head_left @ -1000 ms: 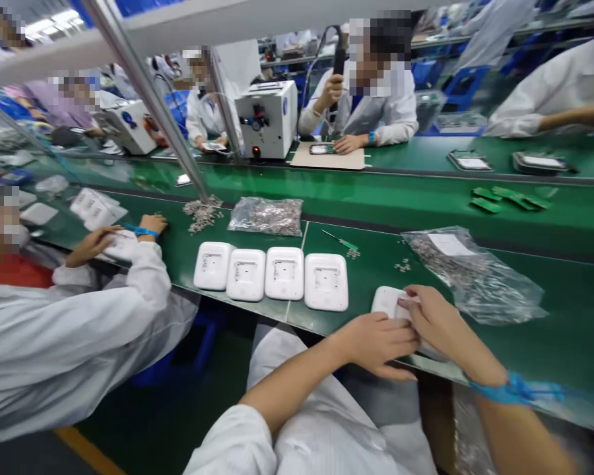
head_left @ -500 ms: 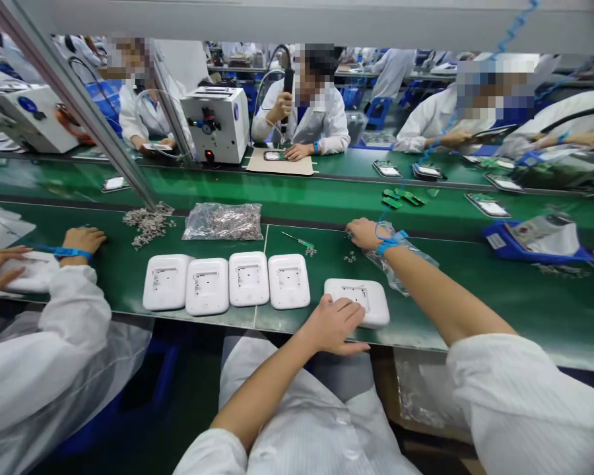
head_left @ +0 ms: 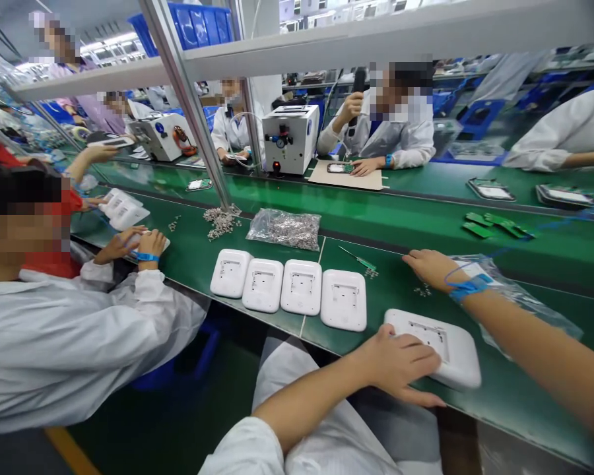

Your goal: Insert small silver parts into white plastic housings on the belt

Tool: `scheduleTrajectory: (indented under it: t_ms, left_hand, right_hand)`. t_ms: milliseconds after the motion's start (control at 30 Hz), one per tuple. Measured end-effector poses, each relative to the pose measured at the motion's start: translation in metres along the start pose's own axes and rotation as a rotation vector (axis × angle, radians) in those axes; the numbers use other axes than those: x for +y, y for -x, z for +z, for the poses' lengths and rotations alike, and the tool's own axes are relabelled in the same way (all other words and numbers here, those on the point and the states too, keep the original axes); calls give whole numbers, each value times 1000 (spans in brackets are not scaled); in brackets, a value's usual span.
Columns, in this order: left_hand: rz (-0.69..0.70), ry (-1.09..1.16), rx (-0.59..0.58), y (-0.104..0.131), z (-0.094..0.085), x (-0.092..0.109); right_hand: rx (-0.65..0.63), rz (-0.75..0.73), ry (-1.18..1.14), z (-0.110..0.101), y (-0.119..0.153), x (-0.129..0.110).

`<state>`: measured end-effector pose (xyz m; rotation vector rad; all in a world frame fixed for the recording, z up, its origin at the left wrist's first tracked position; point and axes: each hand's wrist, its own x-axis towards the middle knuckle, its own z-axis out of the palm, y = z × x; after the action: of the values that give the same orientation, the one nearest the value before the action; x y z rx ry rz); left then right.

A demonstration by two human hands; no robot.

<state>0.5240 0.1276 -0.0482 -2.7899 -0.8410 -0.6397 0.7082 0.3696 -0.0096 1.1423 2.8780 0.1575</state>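
Note:
My left hand lies with spread fingers on the near left part of a white casing at the bench's front edge. My right hand, with a blue wrist strap, rests on the green bench beyond that casing, its fingers stretched to the left. Small screws lie just below it, and a clear plastic bag is under and beside the wrist. Several more white casings stand in a row to the left. A thin green screwdriver lies behind them near other small screws.
A bag of small metal parts and a loose heap of them lie behind the row. A co-worker's hands are at the left. Green boards lie on the far strip. A metal post rises behind the heap.
The view has swung left, so the bench items appear farther right and more co-workers show at the left. My left hand stays on the casing; my right hand is still on the bench.

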Motion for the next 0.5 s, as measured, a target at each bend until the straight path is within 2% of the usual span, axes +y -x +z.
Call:
scheduleTrajectory:
  t_ms: [100,233,400,500]
  left_hand:
    - [-8,7,12,0,-1,0]
    - [-22,42,34,0,0,0]
    - [-24,36,40,1,6,1]
    - [-29,38,56,1,9,2]
  right_hand:
    - [28,68,-48,-8,11,-8]
    - [62,108,-157,-23,43,-33]
    - [235,74,-333,-39,92,-77]
    - [173,67,-357,-34,113,-92]
